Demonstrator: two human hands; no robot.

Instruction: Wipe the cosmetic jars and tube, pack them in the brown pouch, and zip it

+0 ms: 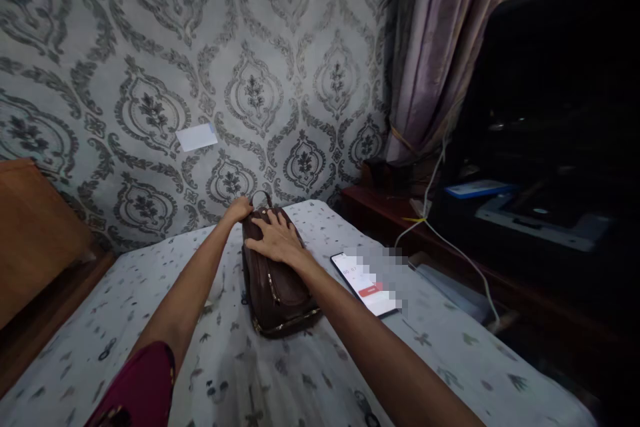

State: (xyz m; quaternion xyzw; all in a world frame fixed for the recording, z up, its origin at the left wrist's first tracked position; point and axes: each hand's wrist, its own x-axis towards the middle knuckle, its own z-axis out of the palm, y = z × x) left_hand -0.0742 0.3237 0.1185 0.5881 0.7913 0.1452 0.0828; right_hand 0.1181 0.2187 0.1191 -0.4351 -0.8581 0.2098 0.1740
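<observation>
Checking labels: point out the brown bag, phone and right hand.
Brown bag (289, 288), head view: front pocket.
Phone (365, 285), head view: lit screen.
Right hand (277, 239), head view: back of the hand.

Dim light leaves the right edge nearly black, phone screen (356, 277) glowing.

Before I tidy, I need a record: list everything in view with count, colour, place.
Zipped leathery backpack: 1, brown, on sheet
Patterned cloth sheet: 1, white, under backpack
Rectangular phone: 1, black-rimmed, right of backpack
Patterned wall: 1, grey, behind
Rectangular card: 1, white, on wall
Cloth curtain: 1, purple, upper right
Wooden panel: 1, orange, left
Wooden ledge: 1, reddish, right
Thin cables: count unclear, white, right
Glossy panel: 1, black, far right
Dim items: count unclear, dark, on ledge
Short sleeve: 1, maroon, left arm
Left hand: 1, bare, at backpack's top
Right hand: 1, bare, spread on backpack
</observation>
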